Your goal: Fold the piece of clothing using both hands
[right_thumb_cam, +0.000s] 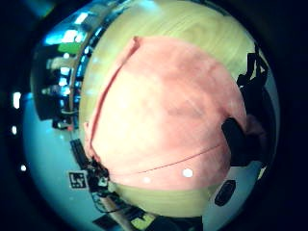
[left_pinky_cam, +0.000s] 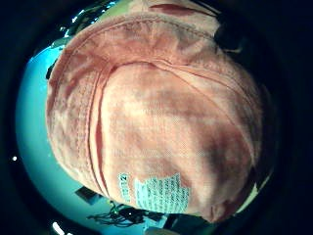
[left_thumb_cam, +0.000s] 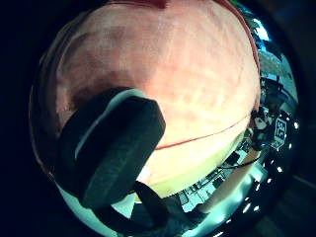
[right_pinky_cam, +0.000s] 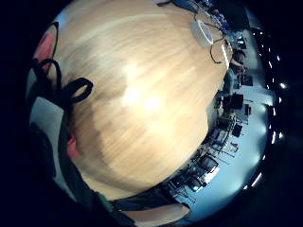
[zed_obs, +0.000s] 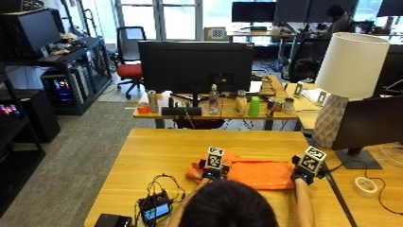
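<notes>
Resting, seemingly, both hands on orange garment (zed_obs: 261, 173).

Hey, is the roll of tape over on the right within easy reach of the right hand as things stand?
Probably yes. The roll of tape lies on bare table just beyond the right hand, with only a thin cable beside it. That hand sits at the orange garment edge, so it would have to leave it.

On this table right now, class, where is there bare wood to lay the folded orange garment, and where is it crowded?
Bare table lies between the orange garment and the far edge, and left of it. Crowded: near left corner, with a small screen device and cables; right end, with a tape roll and monitor stand.
</notes>
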